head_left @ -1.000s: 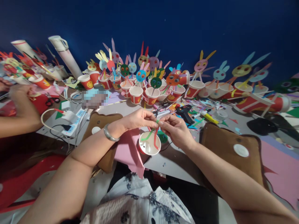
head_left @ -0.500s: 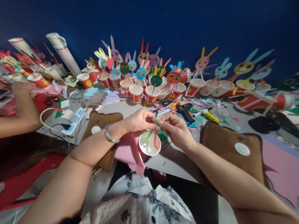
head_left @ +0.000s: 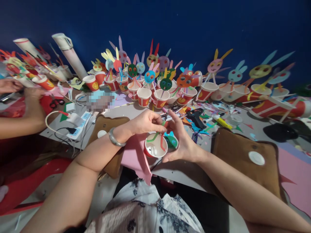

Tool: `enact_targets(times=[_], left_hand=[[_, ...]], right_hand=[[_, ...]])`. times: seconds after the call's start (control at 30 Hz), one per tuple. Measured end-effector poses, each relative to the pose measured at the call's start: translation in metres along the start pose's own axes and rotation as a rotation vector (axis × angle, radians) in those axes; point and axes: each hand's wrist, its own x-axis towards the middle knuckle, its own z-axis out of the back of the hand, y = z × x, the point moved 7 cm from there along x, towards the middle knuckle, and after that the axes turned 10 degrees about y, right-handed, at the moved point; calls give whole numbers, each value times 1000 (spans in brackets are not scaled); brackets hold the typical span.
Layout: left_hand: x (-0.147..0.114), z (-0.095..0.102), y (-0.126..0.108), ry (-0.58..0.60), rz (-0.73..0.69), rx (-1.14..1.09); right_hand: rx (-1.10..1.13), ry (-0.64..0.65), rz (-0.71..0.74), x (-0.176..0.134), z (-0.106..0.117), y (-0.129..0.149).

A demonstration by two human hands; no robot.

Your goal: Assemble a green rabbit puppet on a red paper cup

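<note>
My left hand [head_left: 147, 123] has its fingertips pinched on the upper ends of paper strips, a bent green strip [head_left: 152, 138] and a red strip [head_left: 162, 143]. These hang over the mouth of a red-and-white paper cup [head_left: 153, 149] at the table's near edge. Spread wide at the cup's right side is my right hand [head_left: 182, 142], thumb low and index finger raised. Between that thumb and index finger, partly behind the cup, shows a green paper disc [head_left: 172, 141] with a bit of blue above it.
Rabbit-faced paper cups [head_left: 143, 97] line the back wall. Behind my hands lie paper scraps, a black glue gun [head_left: 198, 119] and a yellow tool [head_left: 221, 122]. Brown cushions [head_left: 245, 158] flank me. At left are a power strip [head_left: 81, 126] and another person's arm [head_left: 21, 124].
My right hand has let go of the strips, opened and moved down and right beside the cup. My left hand keeps its pinch. The view has shifted slightly.
</note>
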Motion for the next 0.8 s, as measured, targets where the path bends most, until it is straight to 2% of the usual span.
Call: enact_targets(times=[0.17, 0.33, 0.47, 0.8], left_hand=[[0, 4, -2, -16, -39, -25], [0, 5, -3, -12, -60, -30], [-1, 6, -6, -22, -78, -27], [-8, 8, -19, -15, -188, 11]], right_hand=[[-154, 23, 26, -1, -10, 6], [-121, 99, 7, 0, -25, 2], [-60, 68, 0, 0, -28, -1], [-98, 7, -39, -1, -24, -6]])
